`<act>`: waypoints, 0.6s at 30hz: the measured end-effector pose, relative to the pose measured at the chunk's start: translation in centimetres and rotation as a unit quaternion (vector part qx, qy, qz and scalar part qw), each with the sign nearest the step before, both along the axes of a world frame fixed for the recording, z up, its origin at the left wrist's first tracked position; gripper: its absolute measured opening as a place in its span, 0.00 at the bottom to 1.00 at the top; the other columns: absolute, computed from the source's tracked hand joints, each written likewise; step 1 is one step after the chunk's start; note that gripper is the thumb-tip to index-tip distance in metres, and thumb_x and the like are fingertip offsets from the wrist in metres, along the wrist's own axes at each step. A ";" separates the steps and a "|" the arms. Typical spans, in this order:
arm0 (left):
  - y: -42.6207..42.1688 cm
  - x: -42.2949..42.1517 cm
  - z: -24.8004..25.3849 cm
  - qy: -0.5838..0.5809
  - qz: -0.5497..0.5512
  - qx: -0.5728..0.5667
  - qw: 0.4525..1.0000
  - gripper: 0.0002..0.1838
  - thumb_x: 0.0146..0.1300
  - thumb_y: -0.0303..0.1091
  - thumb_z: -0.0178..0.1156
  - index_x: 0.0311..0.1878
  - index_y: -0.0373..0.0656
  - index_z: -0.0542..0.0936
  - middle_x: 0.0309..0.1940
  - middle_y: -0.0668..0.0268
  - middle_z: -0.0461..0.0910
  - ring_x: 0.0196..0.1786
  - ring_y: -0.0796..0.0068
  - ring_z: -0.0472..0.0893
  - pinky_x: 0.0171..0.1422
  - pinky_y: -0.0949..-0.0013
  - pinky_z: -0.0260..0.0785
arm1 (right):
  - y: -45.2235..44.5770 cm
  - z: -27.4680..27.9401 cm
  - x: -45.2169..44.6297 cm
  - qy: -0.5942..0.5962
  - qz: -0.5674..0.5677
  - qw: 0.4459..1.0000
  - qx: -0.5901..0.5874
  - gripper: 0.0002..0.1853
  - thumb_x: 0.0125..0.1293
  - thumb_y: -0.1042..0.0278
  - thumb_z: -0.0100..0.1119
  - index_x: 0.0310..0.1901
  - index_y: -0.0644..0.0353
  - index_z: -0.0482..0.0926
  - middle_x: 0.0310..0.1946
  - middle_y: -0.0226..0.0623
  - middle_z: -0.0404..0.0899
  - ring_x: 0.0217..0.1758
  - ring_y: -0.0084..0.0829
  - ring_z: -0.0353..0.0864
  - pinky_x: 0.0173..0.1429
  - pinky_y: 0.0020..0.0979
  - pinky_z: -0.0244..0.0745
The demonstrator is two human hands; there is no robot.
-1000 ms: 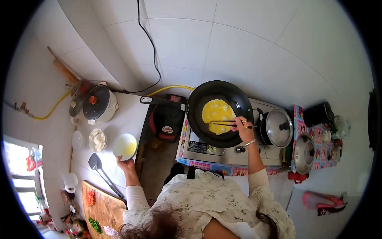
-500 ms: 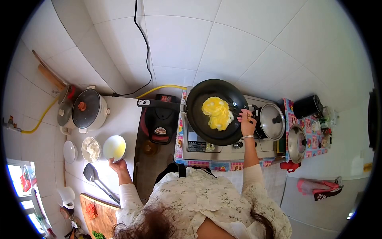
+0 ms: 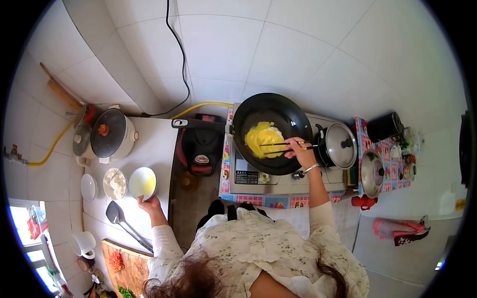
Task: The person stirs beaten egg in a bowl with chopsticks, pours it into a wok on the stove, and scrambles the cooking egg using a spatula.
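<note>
My right hand [image 3: 300, 152] grips a pair of dark chopsticks [image 3: 278, 145], closed around their upper ends. Their tips reach into the yellow cooked egg [image 3: 263, 139], which lies folded in a black frying pan [image 3: 293, 116] on the stove. The pan's long handle points left. My left hand [image 3: 151, 203] is closed on the lower edge of a white bowl [image 3: 133, 185] at the counter's right side. Inside the bowl there is some pale yellow residue. Just left of it stands a bowl of white powder [image 3: 118, 185], with a thin utensil in it.
A black spatula [image 3: 113, 213] lies on the white counter [image 3: 149, 131], near a lidded pot [image 3: 117, 134]. Chopped red and green food sits on a cutting board [image 3: 134, 258]. Right of the pan is a glass-lidded pot [image 3: 341, 145].
The chopsticks have swung leftward and now lie across the egg. The egg has shifted slightly left and down in the pan and looks more gathered. My left hand stays at the bowl.
</note>
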State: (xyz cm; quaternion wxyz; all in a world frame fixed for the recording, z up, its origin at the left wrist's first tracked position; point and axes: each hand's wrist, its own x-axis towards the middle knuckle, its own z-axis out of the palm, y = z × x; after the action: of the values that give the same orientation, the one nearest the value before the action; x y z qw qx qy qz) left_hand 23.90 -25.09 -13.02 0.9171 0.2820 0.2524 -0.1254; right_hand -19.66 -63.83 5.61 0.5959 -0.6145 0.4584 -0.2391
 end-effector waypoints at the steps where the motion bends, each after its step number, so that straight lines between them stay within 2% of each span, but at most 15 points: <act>1: 0.0 0.0 -0.1 0.001 0.003 -0.002 1.000 0.27 0.34 0.26 0.53 0.47 0.37 0.74 0.45 0.58 0.75 0.51 0.56 0.74 0.61 0.57 0.67 | 0.1 0.5 -0.7 0.006 -0.018 1.000 -0.001 0.16 0.69 0.60 0.49 0.40 0.66 0.77 0.27 0.41 0.80 0.22 0.26 0.79 0.26 0.21 0.74; 4: 0.5 -0.1 -0.7 0.004 0.011 -0.003 1.000 0.27 0.35 0.27 0.53 0.47 0.37 0.74 0.46 0.57 0.76 0.52 0.55 0.75 0.61 0.55 0.67 | -0.4 2.2 -2.5 0.065 -0.086 0.994 -0.001 0.15 0.68 0.59 0.50 0.38 0.66 0.78 0.24 0.40 0.79 0.19 0.25 0.78 0.24 0.21 0.73; 8: 1.4 -0.6 -1.2 0.013 0.022 0.002 1.000 0.28 0.36 0.27 0.53 0.48 0.37 0.74 0.47 0.56 0.76 0.52 0.54 0.75 0.62 0.54 0.66 | -1.8 1.3 -3.0 0.058 -0.190 0.977 -0.080 0.13 0.67 0.62 0.51 0.36 0.63 0.79 0.23 0.35 0.79 0.19 0.23 0.78 0.23 0.20 0.71; 9: 1.5 -0.8 -1.1 0.017 0.027 0.004 0.999 0.28 0.36 0.28 0.53 0.49 0.37 0.74 0.47 0.56 0.76 0.52 0.54 0.75 0.62 0.54 0.66 | -2.1 0.7 -2.7 0.036 -0.199 0.977 -0.073 0.12 0.67 0.63 0.51 0.38 0.64 0.79 0.26 0.36 0.80 0.21 0.22 0.78 0.26 0.20 0.73; 12: 1.9 -1.7 -0.4 0.018 0.026 -0.003 0.999 0.28 0.35 0.28 0.53 0.47 0.37 0.75 0.45 0.57 0.77 0.50 0.55 0.76 0.60 0.57 0.68 | -2.6 -1.5 -0.7 0.009 -0.150 0.977 -0.151 0.13 0.69 0.63 0.48 0.43 0.64 0.78 0.31 0.37 0.81 0.25 0.23 0.80 0.31 0.21 0.75; 13: 2.1 -1.7 -0.4 0.017 0.029 0.000 0.999 0.28 0.34 0.28 0.53 0.47 0.37 0.75 0.45 0.57 0.77 0.49 0.55 0.76 0.59 0.56 0.68 | -2.3 -1.4 0.0 -0.001 -0.119 0.983 -0.140 0.14 0.70 0.64 0.47 0.46 0.66 0.77 0.34 0.39 0.81 0.29 0.24 0.81 0.35 0.22 0.76; 16: 3.1 -1.6 -1.1 0.013 0.039 0.006 0.999 0.28 0.34 0.28 0.54 0.47 0.36 0.76 0.44 0.56 0.77 0.48 0.55 0.77 0.58 0.56 0.69 | -1.8 -1.1 1.5 -0.033 -0.069 0.990 -0.119 0.15 0.70 0.62 0.47 0.46 0.68 0.76 0.34 0.40 0.81 0.30 0.25 0.81 0.35 0.22 0.76; 18: 3.6 -1.7 -1.3 0.007 0.050 0.004 0.999 0.28 0.34 0.28 0.54 0.47 0.36 0.76 0.44 0.56 0.78 0.48 0.54 0.77 0.57 0.55 0.70 | -1.3 -0.7 1.5 -0.054 -0.079 0.988 -0.119 0.16 0.70 0.62 0.48 0.44 0.68 0.76 0.32 0.40 0.81 0.28 0.24 0.80 0.33 0.21 0.75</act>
State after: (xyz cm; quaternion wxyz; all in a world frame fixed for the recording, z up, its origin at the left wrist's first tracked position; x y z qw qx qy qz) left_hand 22.21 -21.47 -14.32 0.9193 0.2715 0.2732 -0.0809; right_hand -18.13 -65.09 4.95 0.5213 -0.6295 0.4407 -0.3710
